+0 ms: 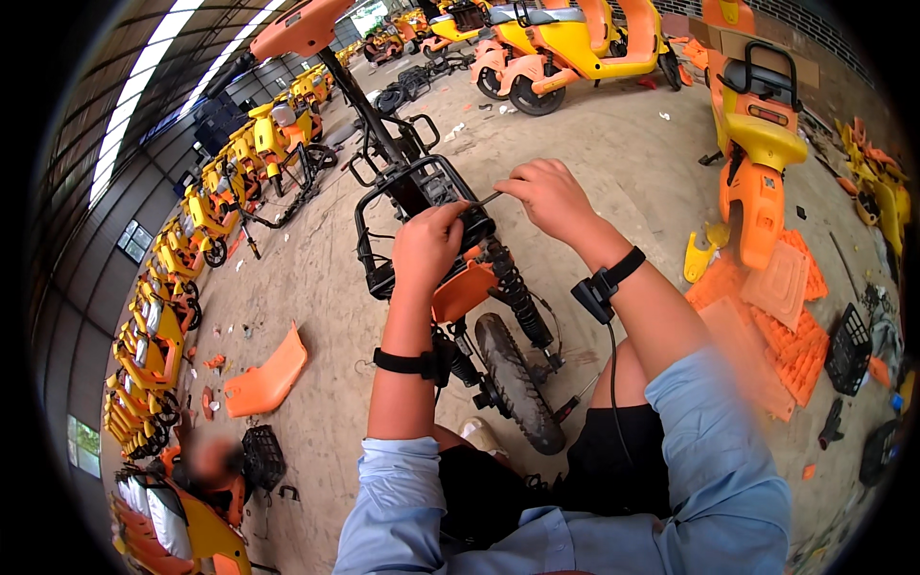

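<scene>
In front of me stands a partly stripped scooter with a black tube frame (372, 206) and an orange handlebar cover (299, 31). Its near end has a tyre (517, 383), a coil shock absorber (518, 302) and an orange mudguard (464, 293). My left hand (428, 246) is closed over the frame's near end, its fingers at one end of a thin dark rod-like piece (491, 198). The other end is pinched by my right hand (548, 196). Whether it is a tool or a stiff cable cannot be made out. My hands cover part of the frame behind them.
Rows of yellow scooters (172, 337) line the left wall. More orange-yellow scooters (604, 43) stand at the far right. A curved orange panel (268, 376) lies on the floor at left, stacked orange panels (784, 287) and a black basket (849, 350) at right. Another person (213, 470) is at lower left.
</scene>
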Available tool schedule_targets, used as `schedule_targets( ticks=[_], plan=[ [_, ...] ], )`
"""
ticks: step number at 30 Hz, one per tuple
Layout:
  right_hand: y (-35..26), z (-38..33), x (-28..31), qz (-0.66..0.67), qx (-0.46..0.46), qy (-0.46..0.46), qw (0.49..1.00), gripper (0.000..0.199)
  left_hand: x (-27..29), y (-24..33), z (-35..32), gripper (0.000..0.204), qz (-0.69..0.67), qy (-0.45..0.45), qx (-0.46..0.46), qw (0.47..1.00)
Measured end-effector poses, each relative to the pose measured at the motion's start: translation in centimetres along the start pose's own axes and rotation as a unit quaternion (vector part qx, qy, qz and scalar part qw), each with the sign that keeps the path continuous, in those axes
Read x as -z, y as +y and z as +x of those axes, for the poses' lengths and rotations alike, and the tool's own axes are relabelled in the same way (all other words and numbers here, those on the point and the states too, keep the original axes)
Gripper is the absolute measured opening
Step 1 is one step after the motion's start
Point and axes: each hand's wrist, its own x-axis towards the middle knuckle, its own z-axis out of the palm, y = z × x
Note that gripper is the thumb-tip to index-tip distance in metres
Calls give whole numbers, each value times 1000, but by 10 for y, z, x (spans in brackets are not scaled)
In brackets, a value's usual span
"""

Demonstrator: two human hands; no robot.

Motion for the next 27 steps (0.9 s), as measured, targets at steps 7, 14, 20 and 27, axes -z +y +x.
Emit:
schedule_targets(
  ticks=[7,14,20,27],
  plan=[
    [7,-5,0,-2,-11,-16,1000,26,5,3,3,27,13,-31,-23,999],
    [-18,-5,9,-39,-27,-103,994,31,4,3,2,27,10,-30,-25,999],
    [-39,-11,27,-110,-38,-174,978,41,7,3,2,28,-9,-30,-17,999],
    [-51,-16,26,-109,-62,-154,980,28,10,5,5,27,-17,-68,11,998]
  ],
)
